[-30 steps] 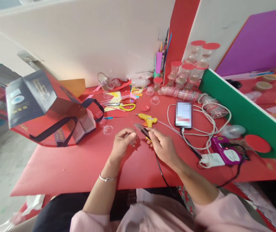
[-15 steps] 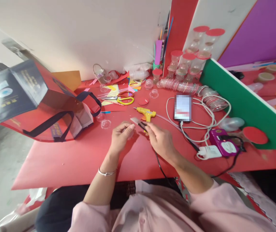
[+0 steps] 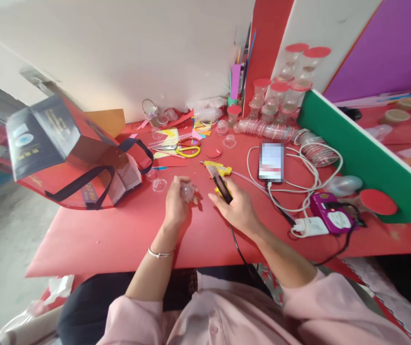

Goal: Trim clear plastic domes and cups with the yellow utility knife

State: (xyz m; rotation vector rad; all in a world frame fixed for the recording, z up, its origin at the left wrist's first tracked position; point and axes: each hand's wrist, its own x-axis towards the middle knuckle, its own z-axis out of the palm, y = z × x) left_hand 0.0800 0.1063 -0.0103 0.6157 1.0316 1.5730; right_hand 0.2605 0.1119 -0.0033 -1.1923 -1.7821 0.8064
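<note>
My left hand [image 3: 178, 203] holds a small clear plastic cup [image 3: 187, 192] above the red table [image 3: 119, 244]. In my right hand [image 3: 239, 206] is a black-handled cutter [image 3: 221, 187], its blade pointing up and to the left. The two hands are apart, with a gap between cup and cutter. Just beyond the cutter lies a yellow glue gun [image 3: 223, 168], partly hidden by it. Another clear cup [image 3: 159, 185] rests on the table left of my left hand.
A red and dark bag [image 3: 72, 177] stands at the left. Scissors [image 3: 189, 151] lie behind the hands. At the right are a phone [image 3: 271, 162], white cables, a purple power socket [image 3: 331, 213] and a green divider [image 3: 363, 163]. Stacked cups stand at the back.
My hands have moved apart. The cup in my left hand now shows plainly, and the cutter in my right hand has tilted more upright. The view has shifted slightly.
</note>
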